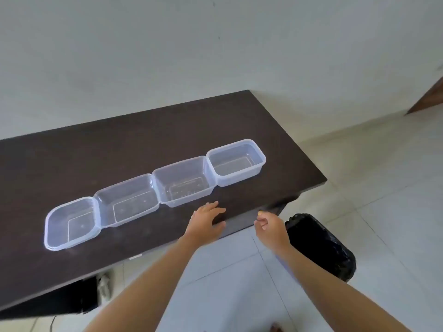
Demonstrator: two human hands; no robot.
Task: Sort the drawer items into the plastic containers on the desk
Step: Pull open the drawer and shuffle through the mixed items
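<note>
The four empty tubs (153, 192) sit in a row on the bench (143, 130), at ten o'clock from the left hand (206, 221), which lies flat beside them, so a bump could knock them crooked, while the right hand (271, 226) hangs loose, holding nothing.

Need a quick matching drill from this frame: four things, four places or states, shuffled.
Things:
1. left hand
2. right hand
3. bin
4. containers

Places or states:
A. on the floor, right of the desk
B. resting on the desk's near edge, fingers spread
C. in a row on the desk, nothing in them
D. in the air beyond the desk's corner, fingers loosely curled, holding nothing

Pairs: 1-B, 2-D, 3-A, 4-C
</note>
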